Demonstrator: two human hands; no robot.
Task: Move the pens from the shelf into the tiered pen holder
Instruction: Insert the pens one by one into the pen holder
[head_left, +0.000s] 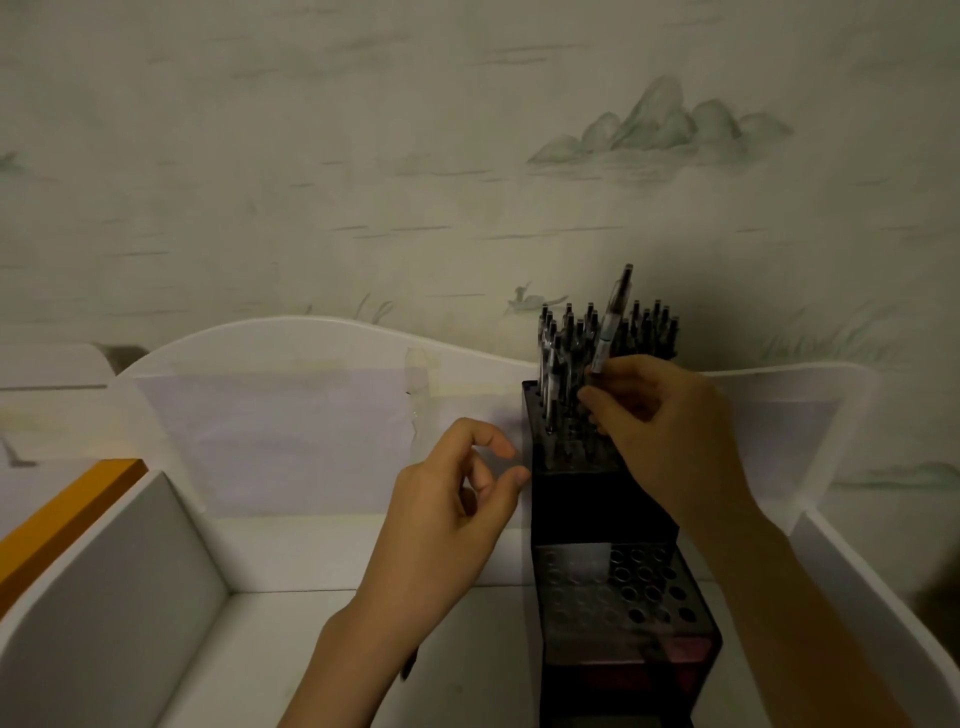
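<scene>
Your right hand (670, 431) pinches 1 pen (613, 319) above the black tiered pen holder's (587, 499) top tier; your left hand (457, 499) hangs loosely curled, holding nothing.

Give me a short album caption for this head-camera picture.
Right hand lowers a pen into the black tiered pen holder; left hand hovers beside it.

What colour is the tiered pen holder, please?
Black, clearest in the head view: pen holder.
</scene>
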